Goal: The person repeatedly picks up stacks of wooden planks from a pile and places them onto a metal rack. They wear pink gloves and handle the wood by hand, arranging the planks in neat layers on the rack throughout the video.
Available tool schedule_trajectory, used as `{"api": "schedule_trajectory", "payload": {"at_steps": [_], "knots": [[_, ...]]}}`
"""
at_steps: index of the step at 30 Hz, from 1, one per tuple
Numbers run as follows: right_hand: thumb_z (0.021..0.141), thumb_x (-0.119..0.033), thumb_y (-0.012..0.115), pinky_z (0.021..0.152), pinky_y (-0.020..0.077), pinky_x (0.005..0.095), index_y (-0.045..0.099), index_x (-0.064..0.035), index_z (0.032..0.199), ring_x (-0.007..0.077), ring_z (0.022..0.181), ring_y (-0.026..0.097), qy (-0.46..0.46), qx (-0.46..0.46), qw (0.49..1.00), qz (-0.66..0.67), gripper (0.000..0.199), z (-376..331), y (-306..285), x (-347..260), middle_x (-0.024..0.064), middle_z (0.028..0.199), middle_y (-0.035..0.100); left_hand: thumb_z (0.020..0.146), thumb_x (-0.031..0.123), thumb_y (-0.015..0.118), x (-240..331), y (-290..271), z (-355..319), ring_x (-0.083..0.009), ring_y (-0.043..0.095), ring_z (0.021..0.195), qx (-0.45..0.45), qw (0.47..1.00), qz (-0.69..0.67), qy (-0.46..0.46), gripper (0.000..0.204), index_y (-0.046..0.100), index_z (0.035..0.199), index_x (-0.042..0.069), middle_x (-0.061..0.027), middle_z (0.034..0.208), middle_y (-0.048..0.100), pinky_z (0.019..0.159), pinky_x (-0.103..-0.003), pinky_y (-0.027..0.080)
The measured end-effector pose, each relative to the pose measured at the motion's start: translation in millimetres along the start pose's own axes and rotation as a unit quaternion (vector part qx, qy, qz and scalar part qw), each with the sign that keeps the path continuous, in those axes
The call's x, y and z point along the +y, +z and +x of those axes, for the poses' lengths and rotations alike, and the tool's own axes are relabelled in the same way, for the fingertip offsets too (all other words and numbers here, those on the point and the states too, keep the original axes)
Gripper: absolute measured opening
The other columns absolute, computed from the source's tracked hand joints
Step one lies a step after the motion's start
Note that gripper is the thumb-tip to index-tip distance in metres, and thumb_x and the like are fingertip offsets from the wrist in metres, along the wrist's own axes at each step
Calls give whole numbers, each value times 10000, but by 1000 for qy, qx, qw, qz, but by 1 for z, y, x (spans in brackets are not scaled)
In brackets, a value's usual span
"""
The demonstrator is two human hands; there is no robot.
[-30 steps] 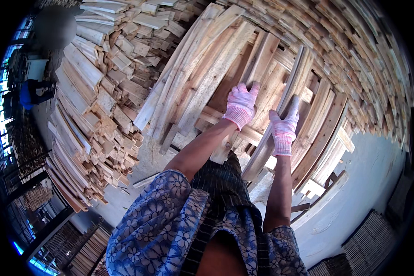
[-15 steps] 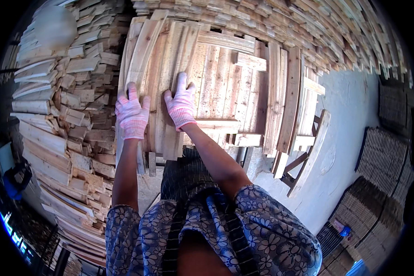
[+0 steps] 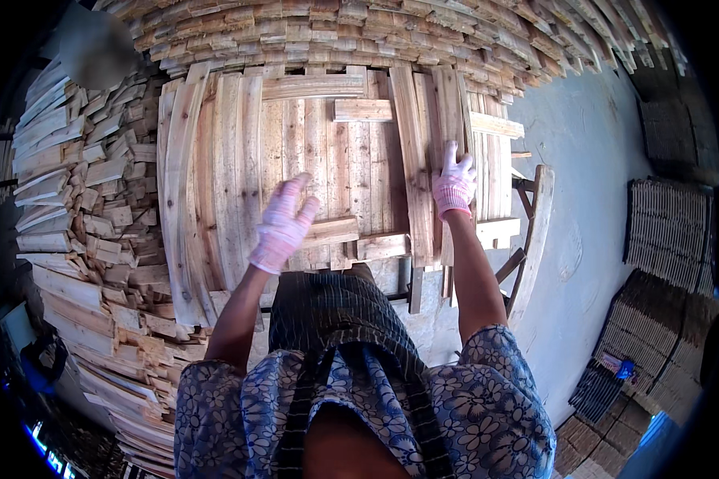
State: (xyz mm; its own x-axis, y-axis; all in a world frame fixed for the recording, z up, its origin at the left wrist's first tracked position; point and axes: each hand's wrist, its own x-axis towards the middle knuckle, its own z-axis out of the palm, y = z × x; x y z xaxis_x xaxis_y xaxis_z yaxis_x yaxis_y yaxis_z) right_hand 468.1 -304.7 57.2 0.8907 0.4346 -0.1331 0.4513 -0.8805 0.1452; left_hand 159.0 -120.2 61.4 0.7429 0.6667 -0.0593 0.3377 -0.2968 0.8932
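While both gloved hands are over the planks point(image 3: 295, 144), the entries stand thus. Left hand point(image 3: 284, 223): fingers spread, blurred, near the lower crosspiece point(image 3: 331, 231); nothing seen in its grasp. Right hand point(image 3: 455, 188): fingers laid along a board point(image 3: 451, 112) (whether they pinch its edge, cannot tell). Board: running away from the wearer, right of the short block point(image 3: 363, 110). Step, as judged: placing or shifting lengths by hand, the board at the right hand in question. Next move, as judged: calls for a sure hold on the board's edges.
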Motion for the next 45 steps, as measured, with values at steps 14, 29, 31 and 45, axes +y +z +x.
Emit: {"api": "schedule_trajectory", "payload": {"at_steps": [14,29,31,45], "knots": [[822,-149,786,1099,449,435,336,-113,1568,371,1274,528,-69,-49,883,461,872,32,-20,161,253,1428,445,957,396,643,38,242,87,-378,485,1365,-42,957,-98,-270,691,386,1515,81,-253,1488,481,1127,-444,404],[835,-98,792,1068,435,332,68,-60,1630,262,1259,537,-13,-230,819,526,1076,51,37,156,190,1446,510,895,126,747,77,276,72,-176,662,793,24,894,-354,-275,775,322,1544,129,-146,1173,655,604,-325,570],[831,-28,756,1032,474,326,61,-35,1624,253,1208,578,-22,-239,796,556,1054,33,-4,143,193,1400,547,912,96,723,64,226,55,-162,660,794,69,880,-400,-246,731,337,1532,127,-132,1129,674,606,-315,573],[894,-362,689,996,494,495,-9,-201,1634,509,1194,565,-41,-191,951,238,1030,-81,-9,-175,396,1430,341,894,375,666,-20,46,34,-452,600,1109,179,938,224,-194,621,495,1452,160,-275,1208,596,990,-522,480]]}}
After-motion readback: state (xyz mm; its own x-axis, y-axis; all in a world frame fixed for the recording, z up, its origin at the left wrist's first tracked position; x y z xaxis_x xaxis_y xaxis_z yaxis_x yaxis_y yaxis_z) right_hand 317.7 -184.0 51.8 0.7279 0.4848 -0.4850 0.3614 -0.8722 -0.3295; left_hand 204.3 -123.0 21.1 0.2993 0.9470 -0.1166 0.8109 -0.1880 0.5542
